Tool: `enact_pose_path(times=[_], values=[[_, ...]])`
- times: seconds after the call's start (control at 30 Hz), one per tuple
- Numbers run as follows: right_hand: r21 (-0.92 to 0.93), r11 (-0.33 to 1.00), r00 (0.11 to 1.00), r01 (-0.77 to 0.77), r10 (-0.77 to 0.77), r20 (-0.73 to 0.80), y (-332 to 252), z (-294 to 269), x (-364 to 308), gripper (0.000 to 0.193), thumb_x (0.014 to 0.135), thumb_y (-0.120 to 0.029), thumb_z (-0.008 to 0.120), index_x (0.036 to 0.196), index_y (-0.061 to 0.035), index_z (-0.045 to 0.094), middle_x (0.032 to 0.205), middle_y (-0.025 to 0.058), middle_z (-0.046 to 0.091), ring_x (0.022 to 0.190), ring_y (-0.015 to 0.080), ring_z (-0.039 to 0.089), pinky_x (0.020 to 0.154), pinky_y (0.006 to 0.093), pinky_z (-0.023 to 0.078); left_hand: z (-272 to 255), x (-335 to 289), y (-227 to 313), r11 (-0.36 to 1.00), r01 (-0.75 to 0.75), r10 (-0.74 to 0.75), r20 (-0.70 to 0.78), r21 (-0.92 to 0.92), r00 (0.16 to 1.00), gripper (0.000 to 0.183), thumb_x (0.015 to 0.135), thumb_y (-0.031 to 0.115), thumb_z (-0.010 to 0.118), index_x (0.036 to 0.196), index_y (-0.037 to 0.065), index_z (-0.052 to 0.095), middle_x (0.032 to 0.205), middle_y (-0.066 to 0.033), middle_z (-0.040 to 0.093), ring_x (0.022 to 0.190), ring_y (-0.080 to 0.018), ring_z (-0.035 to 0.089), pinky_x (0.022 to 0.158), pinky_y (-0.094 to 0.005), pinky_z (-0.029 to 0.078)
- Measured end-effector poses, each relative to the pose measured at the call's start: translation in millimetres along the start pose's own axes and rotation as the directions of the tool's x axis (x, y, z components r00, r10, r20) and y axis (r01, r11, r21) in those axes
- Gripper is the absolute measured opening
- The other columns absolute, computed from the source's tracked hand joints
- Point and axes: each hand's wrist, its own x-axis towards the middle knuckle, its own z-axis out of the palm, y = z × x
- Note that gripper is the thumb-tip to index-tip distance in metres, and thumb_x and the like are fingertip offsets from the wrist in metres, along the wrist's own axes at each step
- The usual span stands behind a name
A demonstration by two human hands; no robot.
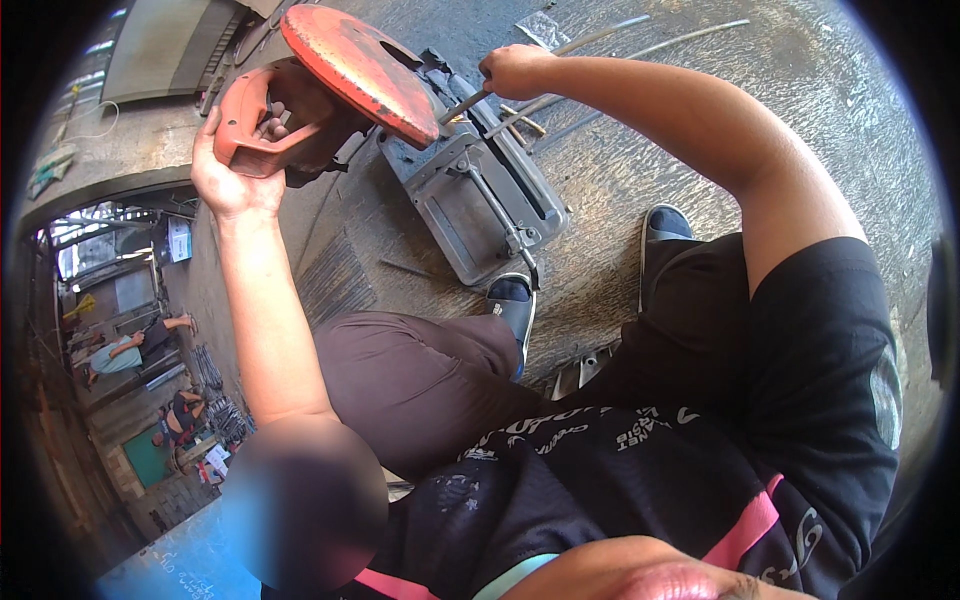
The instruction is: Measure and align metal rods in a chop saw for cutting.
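In the upper left, an orange chop saw raises its round, worn blade guard [360, 75] over a grey metal base [455, 225]. My left hand [238, 185] is wrapped round the saw's orange D-shaped handle [268, 158], its fingers reaching inside the loop. Right of the guard, my right hand [515, 72] is closed on a thin metal rod [465, 106], whose lower end runs to the saw's clamp area. A screw clamp [490, 200] lies along the base. The guard hides the blade and the cutting point.
Long thin rods [690, 40] lie on the rough floor past my right hand. My shoes [512, 315] stand close to the base. A metal piece [580, 375] sits between my legs. Far left, two people [125, 350] are among scattered metal stock.
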Motion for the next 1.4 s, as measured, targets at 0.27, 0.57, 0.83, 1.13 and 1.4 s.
enact_pose_path(times=[0.27, 0.57, 0.83, 1.13, 1.4], values=[[-0.009, 1.0, 1.0, 0.005, -0.004, 0.022, 0, -3, -1, 0.031, 0.086, -0.03, 0.052, 0.11, -0.0145, 0.063, 0.111, 0.0095, 0.063, 0.106, 0.0276, 0.059, 0.09, 0.0413, 0.046, -8, 6, 1, 0.999, 0.03, -0.029, 0.044, -0.036, 0.999, 0.05, 0.091, 0.032, 0.043, 0.12, -0.008, 0.048, 0.1, -0.0226, 0.059, 0.081, -0.0317, 0.058, 0.074, -0.0411, 0.05], [0.014, 0.991, 0.991, 0.132, -0.132, 0.007, 13, -6, -5, 0.03, 0.085, -0.03, 0.053, 0.105, -0.0111, 0.064, 0.105, 0.0127, 0.065, 0.102, 0.0301, 0.06, 0.087, 0.0417, 0.047, -10, 9, -4, 0.999, -0.009, 0.011, 0.049, -0.036, 0.999, 0.046, 0.09, 0.033, 0.044, 0.113, -0.006, 0.051, 0.089, -0.0188, 0.06, 0.07, -0.0254, 0.06, 0.067, -0.0352, 0.052], [0.541, 0.841, 0.999, 0.031, -0.02, -0.026, 44, -96, -115, 0.029, 0.094, -0.029, 0.05, 0.099, -0.0029, 0.062, 0.076, 0.0035, 0.057, 0.069, 0.0126, 0.049, 0.065, 0.0294, 0.041, -16, 13, -12, 0.997, 0.004, -0.002, 0.032, -0.077, 0.999, 0.041, 0.091, 0.037, 0.047, 0.108, 0.0, 0.054, 0.083, -0.0102, 0.059, 0.069, -0.0196, 0.059, 0.065, -0.0317, 0.052], [0.991, -0.107, 0.942, 0.08, -0.316, -0.11, -90, -142, -196, 0.033, 0.099, -0.026, 0.04, 0.095, 0.0029, 0.054, 0.081, 0.0097, 0.051, 0.068, 0.018, 0.048, 0.064, 0.0312, 0.042, 16, -35, 18, 0.653, -0.633, 0.717, -0.07, 0.416, 0.694, 0.034, 0.088, 0.028, 0.058, 0.108, 0.001, 0.05, 0.096, -0.0089, 0.053, 0.09, -0.0189, 0.051, 0.085, -0.031, 0.04], [0.978, -0.181, 0.896, 0.105, -0.41, -0.172, -187, -139, -236, 0.034, 0.096, -0.035, 0.045, 0.096, -0.0026, 0.054, 0.077, 0.0064, 0.052, 0.065, 0.0169, 0.046, 0.063, 0.0305, 0.038, 47, -141, 62, 0.793, -0.608, 0.5, 0.621, -0.047, 0.603, 0.038, 0.096, 0.035, 0.049, 0.113, 0.002, 0.057, 0.085, 0.0002, 0.061, 0.077, -0.0068, 0.055, 0.075, -0.0218, 0.044]])
